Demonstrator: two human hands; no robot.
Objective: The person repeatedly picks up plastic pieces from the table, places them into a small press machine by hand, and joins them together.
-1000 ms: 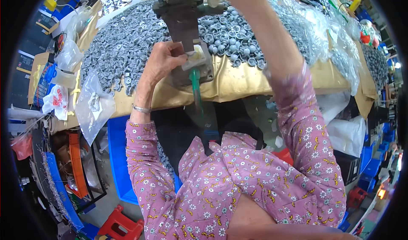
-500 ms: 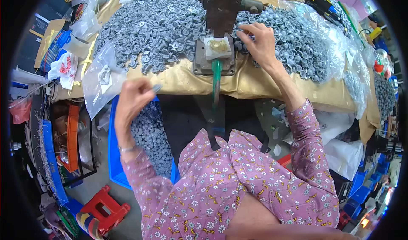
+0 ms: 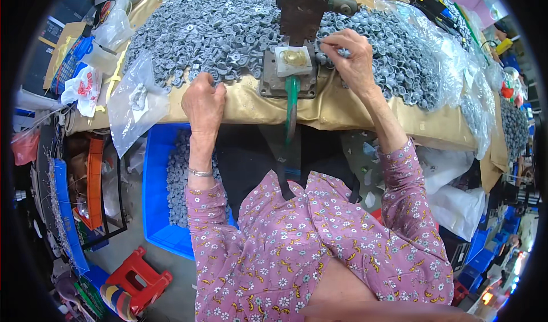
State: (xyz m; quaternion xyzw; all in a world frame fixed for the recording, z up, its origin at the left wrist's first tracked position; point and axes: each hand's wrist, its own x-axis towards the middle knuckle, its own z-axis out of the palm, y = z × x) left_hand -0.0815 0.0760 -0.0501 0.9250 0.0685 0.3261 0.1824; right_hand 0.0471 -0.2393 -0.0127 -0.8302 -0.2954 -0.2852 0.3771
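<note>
My left hand [image 3: 204,102] reaches the front edge of the left pile of small round grey parts [image 3: 211,31]. Its fingers are curled in, and whatever they hold is hidden. To the right of a small dark metal press [image 3: 302,14], my right hand [image 3: 353,59] hovers at the edge of a second pile of grey cup-shaped parts [image 3: 394,65]. Thumb and fingers there are drawn together in a pinch; I cannot make out what is between them. The press base [image 3: 288,88] carries a white pad [image 3: 293,59] with a yellowish ring, and a green handle [image 3: 292,96] points towards me.
Brown sheeting [image 3: 251,108] covers the bench. A blue bin [image 3: 157,208] with grey parts stands below at left. Clear plastic bags [image 3: 137,102] lie on the bench's left, with more plastic film [image 3: 451,65] at right. A red stool [image 3: 140,279] is on the floor.
My left hand has moved right and forward, from above the blue bin to the left pile; the grey part at its fingertips no longer shows. My right hand has barely shifted.
</note>
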